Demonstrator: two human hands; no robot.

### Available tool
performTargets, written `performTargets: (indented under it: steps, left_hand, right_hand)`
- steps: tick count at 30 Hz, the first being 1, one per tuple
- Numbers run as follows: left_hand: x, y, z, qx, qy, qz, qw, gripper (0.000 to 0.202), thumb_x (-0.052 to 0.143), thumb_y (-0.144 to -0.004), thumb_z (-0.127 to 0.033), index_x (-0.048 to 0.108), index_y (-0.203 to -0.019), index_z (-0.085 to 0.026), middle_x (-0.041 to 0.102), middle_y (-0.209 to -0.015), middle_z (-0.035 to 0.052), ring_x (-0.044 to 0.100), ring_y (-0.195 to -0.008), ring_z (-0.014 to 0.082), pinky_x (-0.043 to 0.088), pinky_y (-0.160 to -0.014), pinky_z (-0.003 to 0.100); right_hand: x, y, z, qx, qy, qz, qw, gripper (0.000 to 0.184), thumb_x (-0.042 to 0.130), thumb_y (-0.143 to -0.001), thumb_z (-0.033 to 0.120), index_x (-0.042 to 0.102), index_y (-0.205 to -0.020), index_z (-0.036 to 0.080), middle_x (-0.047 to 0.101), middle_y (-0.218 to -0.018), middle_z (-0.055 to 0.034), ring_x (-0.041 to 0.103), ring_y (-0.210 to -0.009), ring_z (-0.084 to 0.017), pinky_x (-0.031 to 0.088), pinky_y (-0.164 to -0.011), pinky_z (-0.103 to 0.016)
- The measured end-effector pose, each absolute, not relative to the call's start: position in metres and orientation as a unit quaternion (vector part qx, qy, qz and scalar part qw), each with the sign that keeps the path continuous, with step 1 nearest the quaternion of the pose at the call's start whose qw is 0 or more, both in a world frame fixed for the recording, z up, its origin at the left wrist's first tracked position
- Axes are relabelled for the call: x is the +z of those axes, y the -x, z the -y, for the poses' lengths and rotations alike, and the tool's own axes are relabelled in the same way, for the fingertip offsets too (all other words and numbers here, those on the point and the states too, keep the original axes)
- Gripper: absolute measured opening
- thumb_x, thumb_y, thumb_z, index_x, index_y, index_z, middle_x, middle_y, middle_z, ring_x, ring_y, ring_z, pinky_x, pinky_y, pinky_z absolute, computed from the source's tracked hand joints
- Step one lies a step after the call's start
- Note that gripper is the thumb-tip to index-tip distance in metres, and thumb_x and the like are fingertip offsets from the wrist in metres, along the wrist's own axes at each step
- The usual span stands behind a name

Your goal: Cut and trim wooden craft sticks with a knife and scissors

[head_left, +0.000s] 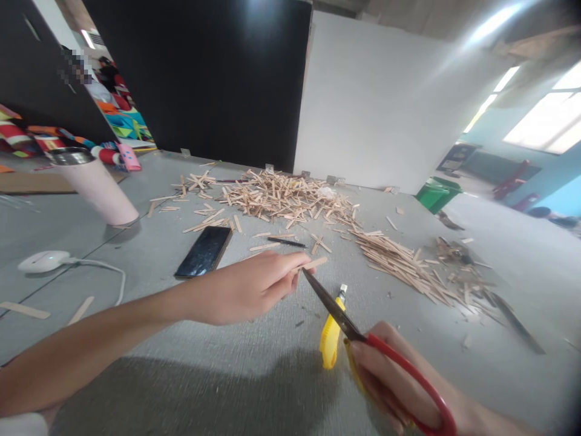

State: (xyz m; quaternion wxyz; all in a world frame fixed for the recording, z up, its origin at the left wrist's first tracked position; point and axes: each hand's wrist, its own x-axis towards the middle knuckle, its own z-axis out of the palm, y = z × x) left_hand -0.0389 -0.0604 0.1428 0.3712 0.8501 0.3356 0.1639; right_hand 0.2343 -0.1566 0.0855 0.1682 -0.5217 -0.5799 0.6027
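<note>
In the head view my left hand (254, 287) is closed, pinching a flat wooden craft stick (316, 263) between thumb and fingers. From the lower right my right hand (385, 375) grips a pair of scissors (338, 315) with red handles. Their dark blades look nearly closed, and the tip lies at the stick beside my left fingertips; whether it touches the wood I cannot tell. A yellow utility knife (331, 339) rests on the grey table just left of the scissors. Beyond my left hand lie a black pen (287, 242) and two crossed sticks (321, 244).
A large heap of craft sticks (281, 197) is at the back, with a flatter row of sticks (403, 263) to the right. On the left are a phone (204, 251), a pink tumbler (97, 191) and a white corded device (45, 261). Black and white panels (363, 103) stand behind.
</note>
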Motion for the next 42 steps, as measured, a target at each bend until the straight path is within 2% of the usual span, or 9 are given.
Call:
performTargets:
  steps: [6,9,14,17,20,25,30,33,42]
  left_hand:
    - [0.145,0.038,0.057,0.124,-0.845,-0.335,0.398,0.020,0.036,-0.112,-0.027,0.054,-0.105,-0.022,0.057,-0.079,-0.0022,0.049,-0.067,0.0146,0.037,-0.064,0.029]
    - [0.141,0.038,0.056,0.129,-0.822,-0.333,0.443,0.020,0.033,-0.113,-0.030,0.051,-0.116,-0.023,0.060,-0.082,-0.0024,0.049,-0.064,0.0138,0.041,-0.062,0.028]
    - [0.135,0.038,0.055,0.151,-0.784,-0.336,0.499,0.018,0.032,-0.115,-0.032,0.047,-0.120,-0.025,0.066,-0.087,-0.0015,0.055,-0.062,0.0126,0.045,-0.058,0.027]
    - [0.135,0.037,0.056,0.166,-0.767,-0.330,0.525,0.009,0.032,-0.114,-0.030,0.040,-0.117,-0.025,0.071,-0.091,0.0011,0.066,-0.066,0.0147,0.048,-0.056,0.026]
    - [0.135,0.034,0.061,0.177,-0.754,-0.314,0.549,0.004,0.032,-0.114,-0.029,0.034,-0.112,-0.026,0.074,-0.096,0.0035,0.074,-0.075,0.0178,0.053,-0.057,0.026]
    - [0.131,0.030,0.070,0.175,-0.730,-0.308,0.585,0.005,0.031,-0.116,-0.033,0.032,-0.116,-0.028,0.076,-0.106,0.0056,0.078,-0.074,0.0182,0.051,-0.052,0.024]
    - [0.126,0.027,0.075,0.192,-0.723,-0.304,0.590,0.010,0.033,-0.117,-0.038,0.032,-0.117,-0.028,0.076,-0.107,0.0063,0.076,-0.070,0.0170,0.051,-0.051,0.023]
    - [0.124,0.026,0.077,0.205,-0.731,-0.309,0.573,0.014,0.033,-0.116,-0.041,0.032,-0.118,-0.028,0.074,-0.112,0.0083,0.075,-0.068,0.0156,0.050,-0.048,0.023]
    - [0.116,0.021,0.084,0.220,-0.763,-0.344,0.500,0.022,0.030,-0.116,-0.047,0.031,-0.126,-0.026,0.072,-0.080,0.0007,0.059,-0.055,0.0134,0.049,-0.051,0.025]
  right_hand:
    - [0.062,-0.238,0.154,0.705,0.461,0.501,0.197,0.073,0.050,-0.097,0.080,0.048,-0.051,0.023,0.037,-0.034,0.0071,0.033,-0.026,-0.006,0.024,-0.028,-0.019]
    - [0.055,-0.237,0.152,0.773,0.405,0.426,0.238,0.071,0.050,-0.094,0.079,0.046,-0.048,0.024,0.034,-0.030,0.0069,0.031,-0.022,-0.008,0.022,-0.024,-0.019]
    - [0.056,-0.239,0.148,0.759,0.389,0.419,0.310,0.069,0.049,-0.098,0.070,0.046,-0.048,0.023,0.034,-0.031,0.0058,0.033,-0.023,-0.008,0.024,-0.027,-0.019]
    - [0.056,-0.244,0.149,0.727,0.386,0.469,0.321,0.068,0.049,-0.100,0.073,0.054,-0.056,0.021,0.041,-0.037,0.0048,0.041,-0.030,-0.009,0.036,-0.035,-0.021]
    - [0.059,-0.247,0.154,0.697,0.382,0.529,0.296,0.068,0.049,-0.100,0.076,0.060,-0.066,0.019,0.049,-0.047,0.0032,0.047,-0.039,-0.010,0.045,-0.047,-0.024]
    - [0.067,-0.242,0.161,0.680,0.426,0.553,0.225,0.071,0.049,-0.102,0.072,0.055,-0.055,0.020,0.049,-0.043,0.0022,0.040,-0.035,-0.007,0.029,-0.038,-0.019]
    - [0.071,-0.237,0.160,0.661,0.443,0.568,0.211,0.071,0.046,-0.104,0.068,0.054,-0.051,0.020,0.050,-0.042,0.0012,0.040,-0.035,-0.007,0.031,-0.039,-0.020]
    - [0.074,-0.234,0.161,0.652,0.480,0.554,0.195,0.072,0.050,-0.099,0.074,0.050,-0.049,0.022,0.047,-0.040,0.0018,0.039,-0.034,-0.007,0.030,-0.038,-0.021]
    - [0.064,-0.240,0.174,0.656,0.490,0.535,0.208,0.069,0.051,-0.097,0.081,0.050,-0.062,0.022,0.049,-0.050,0.0036,0.040,-0.042,-0.007,0.030,-0.042,-0.022]
